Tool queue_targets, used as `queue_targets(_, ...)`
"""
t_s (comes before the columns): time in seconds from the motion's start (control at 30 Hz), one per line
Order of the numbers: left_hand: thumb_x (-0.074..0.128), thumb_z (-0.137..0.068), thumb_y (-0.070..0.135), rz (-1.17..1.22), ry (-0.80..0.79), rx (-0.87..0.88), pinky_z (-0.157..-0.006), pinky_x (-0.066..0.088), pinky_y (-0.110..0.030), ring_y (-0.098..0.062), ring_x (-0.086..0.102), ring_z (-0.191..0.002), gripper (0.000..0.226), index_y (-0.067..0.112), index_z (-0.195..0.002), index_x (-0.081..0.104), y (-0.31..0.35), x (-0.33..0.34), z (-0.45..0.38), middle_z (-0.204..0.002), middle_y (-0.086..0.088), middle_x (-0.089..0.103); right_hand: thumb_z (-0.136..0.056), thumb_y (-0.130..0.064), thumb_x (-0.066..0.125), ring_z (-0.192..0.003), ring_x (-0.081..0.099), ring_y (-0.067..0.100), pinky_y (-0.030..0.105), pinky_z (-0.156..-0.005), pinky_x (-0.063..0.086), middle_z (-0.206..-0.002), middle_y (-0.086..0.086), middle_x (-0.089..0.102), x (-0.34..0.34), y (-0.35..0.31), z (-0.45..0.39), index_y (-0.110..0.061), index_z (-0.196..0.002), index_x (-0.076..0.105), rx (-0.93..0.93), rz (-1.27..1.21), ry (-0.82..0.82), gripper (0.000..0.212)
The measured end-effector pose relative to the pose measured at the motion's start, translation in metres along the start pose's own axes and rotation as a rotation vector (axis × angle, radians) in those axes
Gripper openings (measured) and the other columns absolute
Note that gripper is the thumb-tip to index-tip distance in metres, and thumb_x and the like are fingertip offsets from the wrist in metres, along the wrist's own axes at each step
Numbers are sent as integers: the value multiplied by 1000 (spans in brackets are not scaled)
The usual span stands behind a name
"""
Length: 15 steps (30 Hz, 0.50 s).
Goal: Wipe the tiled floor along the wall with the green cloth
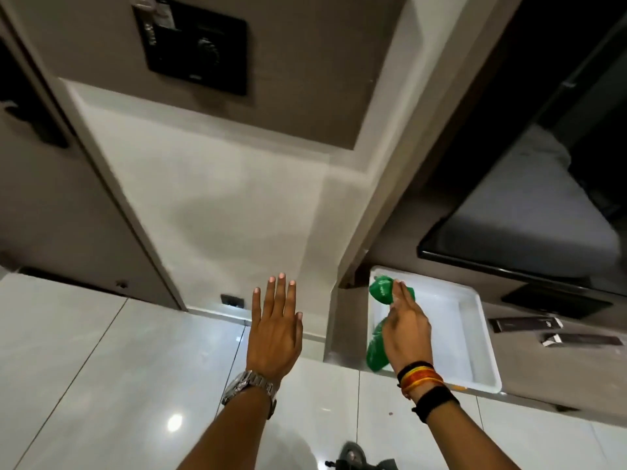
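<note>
Green cloth (380, 320) in right hand (405, 330) over white tray (475, 340).

The cloth (380, 293) hangs over the tray (475, 334); the left hand (275, 330) hovers left of the tray, the right hand (405, 330) above it.

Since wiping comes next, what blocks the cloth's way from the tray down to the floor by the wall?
Nothing visible. The right hand holds the green cloth over the white tray; the tiled floor below is bare, and the open left hand hovers aside.
</note>
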<state>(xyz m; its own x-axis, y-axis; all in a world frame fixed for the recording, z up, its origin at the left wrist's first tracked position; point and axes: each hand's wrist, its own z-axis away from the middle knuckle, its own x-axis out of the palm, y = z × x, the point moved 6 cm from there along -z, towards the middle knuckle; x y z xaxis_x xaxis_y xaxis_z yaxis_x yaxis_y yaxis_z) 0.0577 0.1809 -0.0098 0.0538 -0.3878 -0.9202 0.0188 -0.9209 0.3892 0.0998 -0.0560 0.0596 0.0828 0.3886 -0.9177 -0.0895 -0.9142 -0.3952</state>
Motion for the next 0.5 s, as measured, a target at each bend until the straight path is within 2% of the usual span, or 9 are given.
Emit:
queue_targets(0.1,-12,-99,51,-45,-54,-36,-137,-16,-52,-29,-16,-169,80,19,-172,-4,33,18,-13,-182,-9,-14,-95,3,50,-126,60,39,48,-111,45,-150,16,54,-2,47,-26,-9,-153,40,67,1,5,60)
queue_targets(0.17,-15,-98,52,-65,-73,-65,-135,-21,-50,-28,-18,-169,81,21,-172,-7,50,30,-17,-182,-8,-17,-97,0,47,-128,58,39,46,-112,44,-150,16,53,12,63,-44,-8,-153,40,55,-14,-53,57)
queue_targets(0.2,-14,-99,52,-74,-74,-71,-134,-22,-48,-29,-16,-169,81,21,-172,-3,60,36,-19,-182,-8,-15,-100,-5,46,-135,53,38,44,-116,41,-154,16,49,23,70,-53,-9,-155,37,52,-47,-114,55)
queue_targets(0.27,-8,-101,52,-76,-77,-105,-133,-22,-47,-31,-11,-169,81,18,-173,5,74,45,-18,-182,-9,-10,-106,-21,43,-152,30,33,41,-125,27,-165,13,31,51,79,-64,-10,-159,26,37,-110,-298,57)
queue_targets(0.37,-6,-102,51,-87,-76,-166,-135,-21,-47,-29,-15,-169,80,18,-173,4,81,48,-9,-183,-8,-11,-108,-35,38,-159,-1,26,43,-130,8,-172,8,3,77,90,-57,-12,-162,10,-17,-72,-520,65)
queue_targets(0.43,-3,-104,49,-109,-60,-185,-137,-16,-50,-27,-14,-169,76,18,-173,2,80,37,-5,-183,-8,-11,-108,-37,36,-159,-8,24,45,-129,2,-172,7,-3,74,95,-46,-14,-163,9,-64,-65,-536,64)
queue_targets(0.5,8,-109,45,-103,35,-165,-138,-9,-52,-29,-6,-170,71,16,-173,10,77,15,-6,-183,-8,-4,-108,-38,37,-159,-4,22,46,-129,3,-172,4,0,57,111,-26,-18,-162,13,-81,-143,-451,63)
